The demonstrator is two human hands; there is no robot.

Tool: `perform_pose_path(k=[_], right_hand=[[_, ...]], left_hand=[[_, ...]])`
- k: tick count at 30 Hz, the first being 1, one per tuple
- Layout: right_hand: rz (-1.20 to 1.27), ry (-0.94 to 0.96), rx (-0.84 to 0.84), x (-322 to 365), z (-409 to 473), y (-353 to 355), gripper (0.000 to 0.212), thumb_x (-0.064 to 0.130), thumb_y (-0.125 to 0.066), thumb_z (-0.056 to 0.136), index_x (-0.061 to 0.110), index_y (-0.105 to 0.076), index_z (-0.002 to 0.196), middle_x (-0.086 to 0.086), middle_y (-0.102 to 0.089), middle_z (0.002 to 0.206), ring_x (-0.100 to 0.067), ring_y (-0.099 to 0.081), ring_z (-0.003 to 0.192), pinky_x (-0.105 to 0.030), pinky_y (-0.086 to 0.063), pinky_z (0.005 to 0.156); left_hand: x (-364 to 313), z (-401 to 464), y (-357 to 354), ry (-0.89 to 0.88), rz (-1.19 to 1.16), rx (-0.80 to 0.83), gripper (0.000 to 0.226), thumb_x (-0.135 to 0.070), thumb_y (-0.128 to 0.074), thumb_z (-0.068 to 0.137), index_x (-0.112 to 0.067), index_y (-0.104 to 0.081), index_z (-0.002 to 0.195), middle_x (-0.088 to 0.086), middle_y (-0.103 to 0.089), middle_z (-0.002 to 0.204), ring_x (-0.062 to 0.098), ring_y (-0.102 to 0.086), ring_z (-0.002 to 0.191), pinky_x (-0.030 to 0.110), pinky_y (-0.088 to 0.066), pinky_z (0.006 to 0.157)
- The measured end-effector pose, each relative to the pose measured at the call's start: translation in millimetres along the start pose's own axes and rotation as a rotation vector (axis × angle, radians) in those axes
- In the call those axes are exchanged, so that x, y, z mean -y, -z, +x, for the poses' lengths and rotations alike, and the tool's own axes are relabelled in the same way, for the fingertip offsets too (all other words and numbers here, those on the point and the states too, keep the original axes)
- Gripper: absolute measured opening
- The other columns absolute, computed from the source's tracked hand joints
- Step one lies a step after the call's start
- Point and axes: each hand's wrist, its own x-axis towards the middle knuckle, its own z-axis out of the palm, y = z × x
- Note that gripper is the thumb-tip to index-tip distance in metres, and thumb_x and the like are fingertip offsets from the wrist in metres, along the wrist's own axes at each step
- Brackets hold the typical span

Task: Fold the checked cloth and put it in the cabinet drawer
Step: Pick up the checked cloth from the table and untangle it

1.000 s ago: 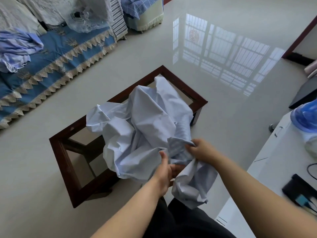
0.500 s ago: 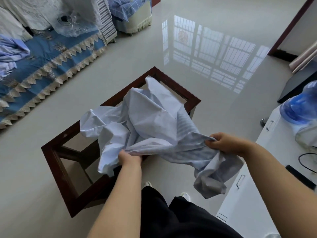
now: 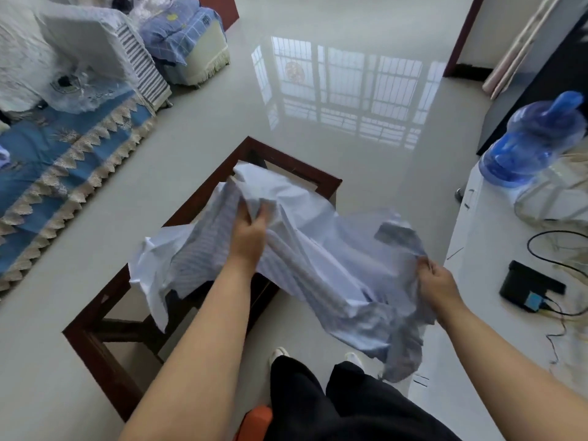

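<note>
— Where's the checked cloth [image 3: 305,249]?
— Crumpled, spread between both hands above the dark wooden surface [image 3: 95,342].
— And the hands?
— Left hand [image 3: 249,235] clutches a bunch near the middle; right hand [image 3: 437,281] pinches an edge, just beside the white cabinet [image 3: 496,313].

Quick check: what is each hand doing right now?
Left hand: grips the checked cloth near its middle.
Right hand: pinches the cloth's edge.

Pale blue checked cloth [image 3: 305,249]; dark red-brown table [image 3: 95,338]; blue bottle [image 3: 534,144]
</note>
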Motion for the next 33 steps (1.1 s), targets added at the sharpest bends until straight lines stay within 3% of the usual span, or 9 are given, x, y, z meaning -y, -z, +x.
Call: perform_pose_path(k=[4, 9, 15, 18, 20, 23, 25, 29, 33], right_hand=[[0.434, -0.209, -0.220, 11.7, 6.5, 10.2, 0.064, 0.061, -0.037, 0.090, 0.008, -0.061, 0.118, -0.005, -0.060, 0.108, -0.028, -0.057, 0.106, -0.044, -0.043, 0.103], [0.324, 0.010, -0.008, 39.6, -9.7, 17.5, 0.038, 0.037, -0.037, 0.101, 0.011, -0.064, 0.109, -0.013, -0.066, 0.107, -0.025, -0.062, 0.095, -0.033, -0.048, 0.085], [0.579, -0.098, 0.283, 23.9, -17.2, 60.1, 0.062, 0.065, -0.055, 0.081, 0.011, -0.070, 0.106, -0.012, -0.071, 0.107, -0.025, -0.068, 0.101, -0.038, -0.049, 0.091], [0.565, -0.157, 0.318, 14.2, -16.4, 75.6, 0.042, 0.033, -0.067, 0.083, -0.001, -0.068, 0.108, -0.024, -0.068, 0.110, -0.034, -0.067, 0.099, -0.049, -0.049, 0.097], [0.485, -0.179, 0.255, 13.2, -18.9, 79.9, 0.022, 0.010, -0.064, 0.086, -0.007, -0.068, 0.098, -0.028, -0.069, 0.101, -0.032, -0.068, 0.085, -0.042, -0.055, 0.087], [0.278, -0.128, 0.130, 15.1, -22.2, 74.8, 0.008, 0.008, -0.065, 0.087, 0.002, -0.068, 0.083, -0.010, -0.070, 0.075, -0.015, -0.066, 0.062, -0.022, -0.053, 0.060], [0.263, -0.120, 0.034, 12.5, -20.5, 69.4, 0.011, 0.012, -0.064, 0.088, 0.002, -0.067, 0.091, -0.012, -0.069, 0.086, -0.020, -0.065, 0.075, -0.030, -0.052, 0.071], [0.327, -0.130, -0.049, 15.7, -28.8, 79.4, 0.028, 0.024, -0.065, 0.089, 0.005, -0.066, 0.109, -0.013, -0.070, 0.105, -0.025, -0.067, 0.098, -0.037, -0.051, 0.090], [0.305, -0.121, -0.049, 24.2, -38.5, 93.5, 0.020, 0.023, -0.063, 0.088, 0.008, -0.069, 0.098, -0.020, -0.071, 0.101, -0.033, -0.068, 0.096, -0.044, -0.053, 0.089]], left_hand=[[-1.1, -42.6, -83.5, 0.041, 0.121, 0.429, 0.023, -0.024, -0.053, 0.097, -0.008, -0.067, 0.105, 0.001, -0.067, 0.096, 0.009, -0.063, 0.090, 0.026, -0.047, 0.083], [18.8, -100.1, -146.8, -0.112, 0.206, 0.709, 0.026, -0.025, -0.053, 0.097, -0.014, -0.065, 0.117, -0.001, -0.058, 0.126, 0.008, -0.057, 0.111, 0.022, -0.045, 0.097], [21.6, -114.1, -175.6, -0.422, 0.600, 0.903, 0.031, -0.045, -0.052, 0.090, -0.024, -0.071, 0.102, -0.016, -0.051, 0.131, 0.013, -0.032, 0.131, 0.045, -0.031, 0.110], [25.0, -120.0, -183.1, -0.391, 0.550, 1.035, 0.038, -0.057, -0.055, 0.085, -0.026, -0.072, 0.098, -0.014, -0.058, 0.124, 0.010, -0.037, 0.127, 0.034, -0.034, 0.107], [27.1, -123.7, -186.1, -0.290, 0.312, 1.023, 0.034, -0.047, -0.057, 0.088, -0.017, -0.073, 0.095, -0.006, -0.067, 0.107, 0.005, -0.054, 0.109, 0.021, -0.043, 0.095], [33.6, -122.7, -185.9, -0.006, 0.015, 0.652, 0.040, -0.043, -0.052, 0.094, -0.009, -0.073, 0.089, 0.008, -0.073, 0.094, 0.010, -0.065, 0.091, 0.026, -0.050, 0.085], [43.2, -113.5, -182.0, 0.307, -0.024, 0.418, 0.052, -0.061, -0.047, 0.088, -0.015, -0.071, 0.092, 0.007, -0.072, 0.100, 0.019, -0.065, 0.098, 0.036, -0.051, 0.084], [58.1, -70.2, -154.0, 1.111, -0.329, 0.436, 0.098, -0.087, -0.033, 0.073, -0.010, -0.051, 0.131, 0.009, -0.062, 0.105, 0.026, -0.061, 0.092, 0.035, -0.053, 0.071], [54.4, -20.4, -146.4, 1.137, -0.522, 0.368, 0.095, -0.085, -0.049, 0.066, -0.011, -0.050, 0.126, 0.017, -0.060, 0.114, 0.036, -0.061, 0.098, 0.046, -0.057, 0.071]])
